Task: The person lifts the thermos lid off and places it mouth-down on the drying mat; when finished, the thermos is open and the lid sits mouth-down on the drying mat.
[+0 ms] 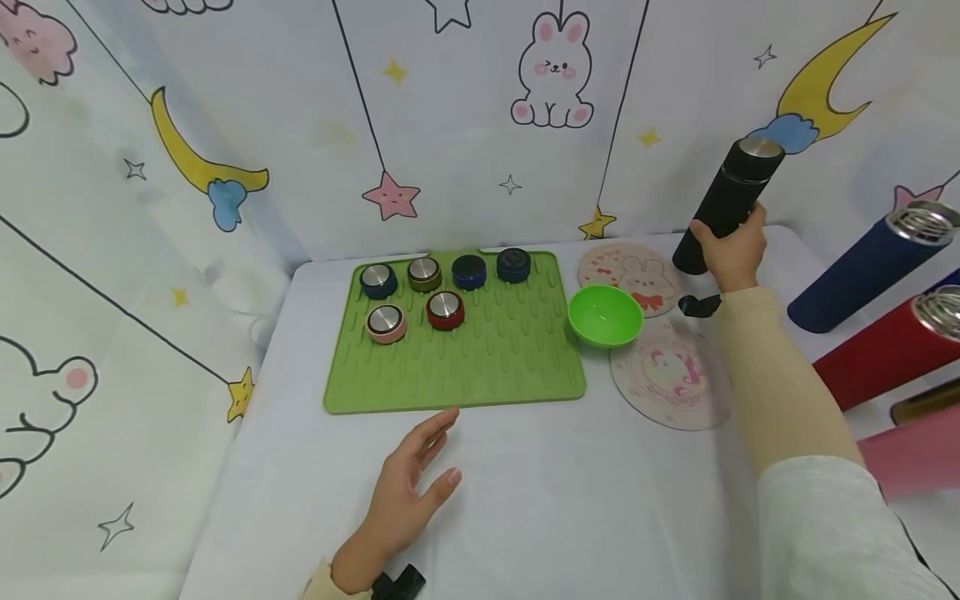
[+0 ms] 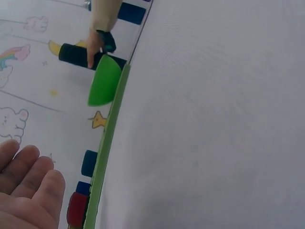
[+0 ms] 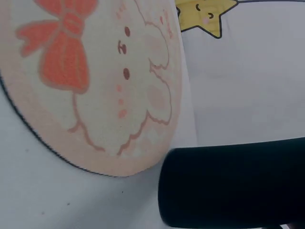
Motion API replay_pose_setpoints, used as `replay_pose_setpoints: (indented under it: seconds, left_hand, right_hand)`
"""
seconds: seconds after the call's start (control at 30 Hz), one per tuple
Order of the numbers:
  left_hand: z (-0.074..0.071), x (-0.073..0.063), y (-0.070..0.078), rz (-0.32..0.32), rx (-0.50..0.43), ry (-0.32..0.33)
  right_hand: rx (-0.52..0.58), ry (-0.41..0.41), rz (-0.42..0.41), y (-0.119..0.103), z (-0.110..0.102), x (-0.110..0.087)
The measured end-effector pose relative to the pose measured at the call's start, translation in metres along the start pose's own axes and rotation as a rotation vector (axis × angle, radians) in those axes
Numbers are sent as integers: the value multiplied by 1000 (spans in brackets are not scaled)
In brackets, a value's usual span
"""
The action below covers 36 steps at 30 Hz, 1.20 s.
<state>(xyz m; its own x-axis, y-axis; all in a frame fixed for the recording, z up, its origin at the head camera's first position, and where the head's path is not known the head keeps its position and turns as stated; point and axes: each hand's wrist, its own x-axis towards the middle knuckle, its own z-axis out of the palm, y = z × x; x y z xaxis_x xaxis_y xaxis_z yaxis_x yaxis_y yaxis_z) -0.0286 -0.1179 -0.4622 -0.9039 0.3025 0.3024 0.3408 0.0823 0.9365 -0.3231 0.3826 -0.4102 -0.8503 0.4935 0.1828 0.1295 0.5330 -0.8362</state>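
My right hand [image 1: 735, 254] grips a black thermos flask [image 1: 731, 196] around its lower half, near the table's back right corner. A silver-topped lid sits on the flask, which leans in the head view; its base end shows beside a round rabbit mat [image 3: 138, 143] in the right wrist view. My left hand [image 1: 405, 496] hovers, holding nothing, in front of the green ridged mat [image 1: 487, 375], fingers extended and thumb apart. On that mat stand several flask lids, among them a red lid [image 1: 446, 310], a pink lid [image 1: 386, 324] and a dark blue lid [image 1: 513, 264].
A bright green bowl [image 1: 606, 317] stands at the green mat's right edge, by a second round pink mat [image 1: 671, 379]. Along the right side are lidless navy [image 1: 862, 271] and red flasks [image 1: 885, 350], plus a pink flask [image 1: 915, 454]. A patterned cloth wall [image 1: 465, 125] rises behind the table.
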Motion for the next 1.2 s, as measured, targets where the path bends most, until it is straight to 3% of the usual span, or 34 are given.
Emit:
replay_pose_setpoints:
  seconds: [0.27,0.43,0.6,0.73,0.9,1.07,1.2]
  left_hand:
    - [-2,-8,0,-38,-18,34]
    - [0,-9,1,-36,-42,27]
    - [1,-9,1,-26,-44,28]
    - [-1,-7,2,-16,-42,22]
    - [-4,0,7,-8,-24,-6]
    - [-7,14,17,32,-4,-41]
    - [-5,29,29,69,-11,-89]
  right_hand:
    - [-5,3,108,1,-11,2]
    - [-10,2,100,3,-15,-1]
    - [0,35,68,-1,-18,-18]
    - [11,75,-13,-11,-17,-40]
    - [37,62,-136,-25,-21,-79]
    - [46,23,-229,-40,-29,-128]
    - [45,-25,-247,-52,-37,-166]
